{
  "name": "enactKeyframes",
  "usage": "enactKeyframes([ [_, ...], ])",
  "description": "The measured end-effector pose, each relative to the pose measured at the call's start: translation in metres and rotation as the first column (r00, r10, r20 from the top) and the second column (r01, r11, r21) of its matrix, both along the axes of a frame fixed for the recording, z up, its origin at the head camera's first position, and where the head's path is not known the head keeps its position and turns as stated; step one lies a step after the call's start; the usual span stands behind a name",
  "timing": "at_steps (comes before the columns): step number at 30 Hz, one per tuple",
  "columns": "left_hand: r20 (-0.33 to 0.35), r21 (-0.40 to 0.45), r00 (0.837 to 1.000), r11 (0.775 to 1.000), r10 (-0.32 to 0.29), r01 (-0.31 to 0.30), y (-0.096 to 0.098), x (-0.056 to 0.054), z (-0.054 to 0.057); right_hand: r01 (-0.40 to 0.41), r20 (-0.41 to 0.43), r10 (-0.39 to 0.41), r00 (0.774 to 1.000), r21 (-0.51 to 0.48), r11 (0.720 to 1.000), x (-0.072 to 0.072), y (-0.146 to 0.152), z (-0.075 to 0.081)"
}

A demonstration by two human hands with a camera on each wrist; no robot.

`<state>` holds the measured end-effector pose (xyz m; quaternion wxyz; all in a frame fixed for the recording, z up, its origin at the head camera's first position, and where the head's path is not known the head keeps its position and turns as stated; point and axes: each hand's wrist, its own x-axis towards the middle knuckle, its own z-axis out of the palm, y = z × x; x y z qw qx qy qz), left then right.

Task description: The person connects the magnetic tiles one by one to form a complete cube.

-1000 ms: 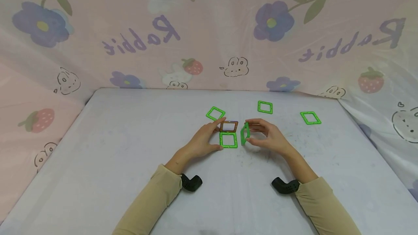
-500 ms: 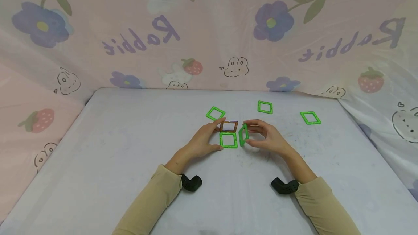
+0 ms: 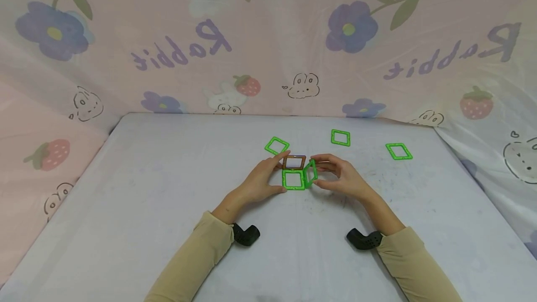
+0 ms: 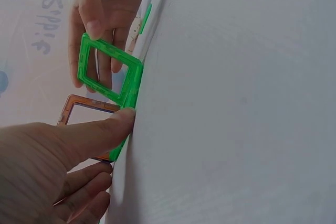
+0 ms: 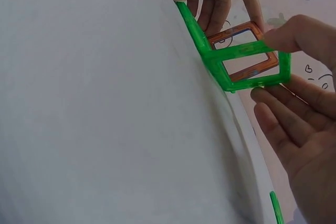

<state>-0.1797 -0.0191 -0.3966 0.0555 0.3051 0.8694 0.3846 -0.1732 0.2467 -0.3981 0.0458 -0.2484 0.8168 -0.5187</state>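
Note:
A green square magnetic tile (image 3: 293, 189) lies flat on the table, with an orange-brown tile (image 3: 294, 156) standing along its far edge. My left hand (image 3: 259, 181) holds this pair from the left: the thumb touches the flat tile's near corner and the index finger reaches the top of the orange-brown one. From the right, my right hand (image 3: 346, 178) pinches another green magnetic tile (image 5: 286, 66) by its outer side. That tile stands tilted outward, its lower edge meeting the flat tile's right edge. In the left wrist view, the left thumb (image 4: 113, 129) covers part of the flat tile.
Behind the left fingertips lies a loose green tile (image 3: 268, 149). Farther back are a second green tile (image 3: 340, 144) and, at the right, a third (image 3: 399, 158). A patterned curtain (image 3: 268, 59) borders the white table (image 3: 168, 176) at the back and sides.
The right hand has moved slightly left, bringing its green tile from a small gap into contact with the flat tile's right edge. The tile now leans outward. The left hand stays in place.

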Motion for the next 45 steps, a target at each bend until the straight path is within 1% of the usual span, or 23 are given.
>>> enactKeyframes([
  [12, -0.003, -0.004, 1.0, 1.0, 0.005, -0.005, 0.0005, -0.0007, 0.0011, -0.02, 0.041, 0.02, 0.999, -0.011, 1.0, 0.0014, -0.0025, 0.004],
  [17, 0.004, 0.003, 1.0, 1.0, 0.001, -0.001, 0.0001, -0.0002, 0.0012, -0.018, 0.035, 0.019, 0.999, -0.018, 1.0, 0.0025, -0.003, 0.0051],
  [22, -0.001, 0.004, 1.0, 1.0, 0.002, -0.002, 0.0002, -0.0004, 0.0006, -0.015, 0.028, 0.015, 0.999, -0.012, 1.0, 0.0023, -0.0029, 0.0046],
  [29, -0.011, 0.001, 1.0, 1.0, 0.003, -0.003, 0.0007, 0.0003, 0.0001, -0.02, 0.026, 0.021, 0.999, -0.031, 0.999, 0.0019, -0.0035, 0.0036],
  [34, -0.007, -0.003, 1.0, 1.0, 0.005, -0.005, 0.0005, 0.0007, -0.0008, -0.019, 0.011, 0.019, 1.0, -0.023, 1.0, 0.001, -0.0056, 0.0026],
  [40, 0.003, -0.019, 1.0, 1.0, 0.007, -0.007, 0.0009, 0.0013, -0.0003, -0.007, 0.01, 0.008, 1.0, -0.017, 1.0, 0.0018, -0.0084, 0.0034],
  [45, -0.005, -0.033, 1.0, 0.999, 0.005, -0.005, 0.0005, 0.0025, 0.0008, -0.008, 0.006, 0.009, 1.0, -0.018, 1.0, 0.0018, -0.0094, 0.0036],
])
